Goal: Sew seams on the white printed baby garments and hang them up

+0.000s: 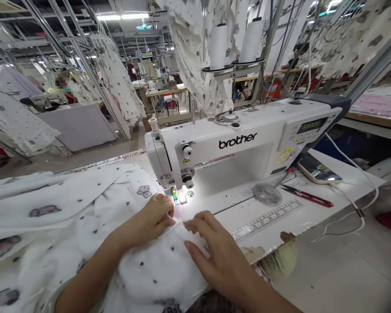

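A white printed fabric (68, 226) with small grey animal figures lies bunched across the sewing table. My left hand (154, 217) presses flat on the fabric just left of the presser foot (179, 195), fingers together and stretched toward the needle. My right hand (211, 250) lies flat on the fabric's edge in front of the needle, fingers extended and slightly apart. A white Brother sewing machine (237, 139) stands behind both hands, its lamp lighting the needle plate.
Red-handled thread snips (308, 196) and a phone (317, 171) lie on the table to the right, beside a printed ruler strip (267, 219). Two thread cones (234, 41) stand above the machine. Garments hang overhead. Another person sits at a far-left workstation (63, 87).
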A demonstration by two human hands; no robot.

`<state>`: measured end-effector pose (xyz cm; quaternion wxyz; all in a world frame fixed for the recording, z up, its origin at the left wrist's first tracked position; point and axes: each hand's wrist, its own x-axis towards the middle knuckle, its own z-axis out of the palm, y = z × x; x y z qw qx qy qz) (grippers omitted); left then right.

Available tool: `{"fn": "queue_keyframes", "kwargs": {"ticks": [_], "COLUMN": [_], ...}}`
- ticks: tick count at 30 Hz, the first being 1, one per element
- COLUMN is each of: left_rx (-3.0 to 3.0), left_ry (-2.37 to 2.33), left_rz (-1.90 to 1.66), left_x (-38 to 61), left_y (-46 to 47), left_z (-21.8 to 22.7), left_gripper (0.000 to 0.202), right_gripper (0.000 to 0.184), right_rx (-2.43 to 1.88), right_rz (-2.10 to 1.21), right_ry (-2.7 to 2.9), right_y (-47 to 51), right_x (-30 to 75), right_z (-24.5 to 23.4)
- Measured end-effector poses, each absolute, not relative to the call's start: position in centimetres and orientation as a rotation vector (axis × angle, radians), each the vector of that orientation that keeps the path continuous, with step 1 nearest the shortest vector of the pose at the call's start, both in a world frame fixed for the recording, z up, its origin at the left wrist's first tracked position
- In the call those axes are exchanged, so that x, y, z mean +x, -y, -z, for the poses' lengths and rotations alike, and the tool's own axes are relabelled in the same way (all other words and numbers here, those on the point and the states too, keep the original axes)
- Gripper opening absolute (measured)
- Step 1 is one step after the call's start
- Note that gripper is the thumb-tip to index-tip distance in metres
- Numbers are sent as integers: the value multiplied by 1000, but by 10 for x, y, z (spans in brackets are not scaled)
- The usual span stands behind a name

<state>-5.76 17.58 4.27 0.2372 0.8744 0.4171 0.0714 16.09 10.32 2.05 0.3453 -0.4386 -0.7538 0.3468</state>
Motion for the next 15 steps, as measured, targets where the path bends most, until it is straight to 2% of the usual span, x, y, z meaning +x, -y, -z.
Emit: {"fn": "queue_keyframes", "kwargs": {"ticks": [4,5,9,15], "left_rx": [2312,2276,2133,1979], "left_ry": [-1138,-1141,-1183,-1090], "left_rz": [-260,-298,-432,-494], "left_x": [-66,-68,-80,-85], "left_y": [-172,-171,-163,-153], "left_z": [-53,-57,-70,-80], "left_gripper": [14,16,17,20], "right_gripper": [52,49,9,9], "right_rx": [-1101,-1104,-1152,-997], "right_rz": [-905,-931,-1073,-1406], "right_ry": [1881,1896,1905,1625], "right_y": [-124,-129,-136,-129], "right_x": [141,135,120,123], "right_z": [-30,-31,-33,-29]}}
